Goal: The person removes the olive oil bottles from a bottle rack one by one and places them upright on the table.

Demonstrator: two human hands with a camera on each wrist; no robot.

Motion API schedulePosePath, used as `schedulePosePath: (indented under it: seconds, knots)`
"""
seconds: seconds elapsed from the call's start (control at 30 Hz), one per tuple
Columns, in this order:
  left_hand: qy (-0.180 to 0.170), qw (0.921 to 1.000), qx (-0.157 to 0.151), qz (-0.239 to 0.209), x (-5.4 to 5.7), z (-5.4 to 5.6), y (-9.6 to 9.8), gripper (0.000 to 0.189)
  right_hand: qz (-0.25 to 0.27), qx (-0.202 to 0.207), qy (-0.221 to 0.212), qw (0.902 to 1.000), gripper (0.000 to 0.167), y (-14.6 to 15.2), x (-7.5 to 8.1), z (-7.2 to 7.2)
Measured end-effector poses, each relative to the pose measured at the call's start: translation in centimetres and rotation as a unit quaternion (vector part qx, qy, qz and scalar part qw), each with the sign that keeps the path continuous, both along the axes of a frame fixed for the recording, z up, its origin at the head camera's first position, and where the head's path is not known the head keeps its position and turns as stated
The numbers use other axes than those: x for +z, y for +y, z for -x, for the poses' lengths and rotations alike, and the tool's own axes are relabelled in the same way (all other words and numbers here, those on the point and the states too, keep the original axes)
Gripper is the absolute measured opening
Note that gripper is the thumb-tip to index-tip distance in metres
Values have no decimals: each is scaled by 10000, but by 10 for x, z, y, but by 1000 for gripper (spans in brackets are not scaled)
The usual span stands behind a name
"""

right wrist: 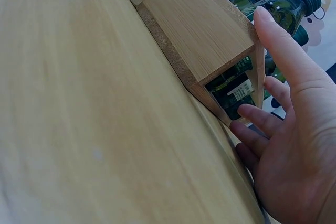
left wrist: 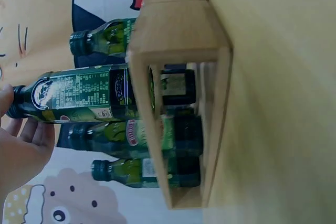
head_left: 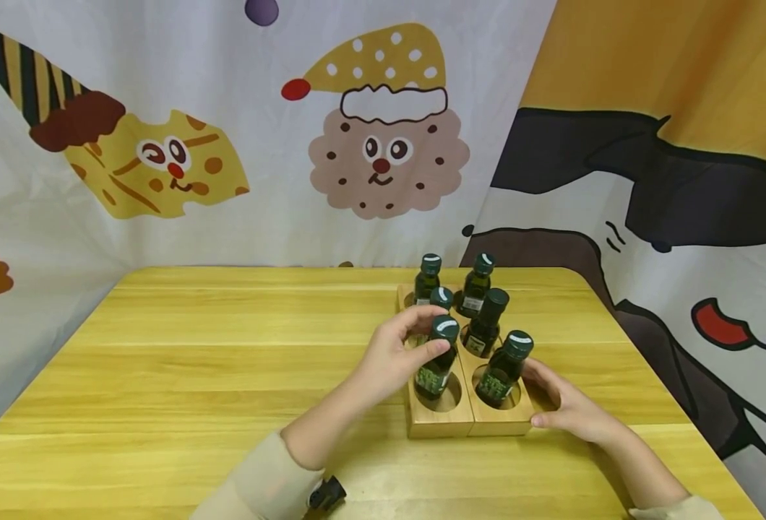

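Note:
My left hand point(head_left: 392, 354) pinches the cap end of a dark green glass bottle point(head_left: 432, 379) at the front left hole of a wooden bottle rack point(head_left: 440, 427). In the left wrist view this bottle point(left wrist: 79, 93) stands higher than its neighbours, its lower end at the rack's top board. Beside the rack's front right corner is my right hand point(head_left: 568, 412), thumb at the corner and fingers loosely bent along the open side. The front right bottle point(head_left: 501, 372) leans slightly in its hole, close to that hand.
Farther back in the rack stand more green bottles, among them a middle right one point(head_left: 483, 325) and a back right one point(head_left: 475, 285). The rack sits on a yellow wood-grain table point(head_left: 194, 375). Behind it hangs a cartoon-printed curtain point(head_left: 272, 188).

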State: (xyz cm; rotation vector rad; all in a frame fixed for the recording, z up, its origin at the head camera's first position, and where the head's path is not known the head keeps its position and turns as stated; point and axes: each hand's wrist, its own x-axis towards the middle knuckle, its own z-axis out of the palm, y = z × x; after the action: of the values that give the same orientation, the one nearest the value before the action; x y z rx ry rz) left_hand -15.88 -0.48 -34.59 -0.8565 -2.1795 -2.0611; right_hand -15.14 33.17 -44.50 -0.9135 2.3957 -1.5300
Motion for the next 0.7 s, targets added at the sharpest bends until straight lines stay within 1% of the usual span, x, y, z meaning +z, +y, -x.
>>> schedulePosePath:
  seconds: [0.17, 0.33, 0.43, 0.5, 0.6, 0.7]
  knots:
    - [-49, 10000, 6, -39, 14, 2, -8, 35, 17, 17, -5, 10000, 82, 0, 1, 0]
    - [243, 9995, 176, 5, 26, 8, -20, 37, 27, 25, 12, 10000, 83, 0, 1, 0]
    - [481, 9984, 310, -45, 32, 14, -29, 36, 17, 7, -16, 10000, 83, 0, 1, 0]
    - [571, 9977, 359, -88, 34, 19, -34, 36, 2, -4, -38, 10000, 83, 0, 1, 0]
    - [692, 9966, 437, -122, 37, 26, -42, 35, -26, -17, -57, 10000, 83, 0, 1, 0]
    - [735, 9958, 521, -181, 40, 33, -48, 34, -37, -41, -61, 10000, 83, 0, 0, 1]
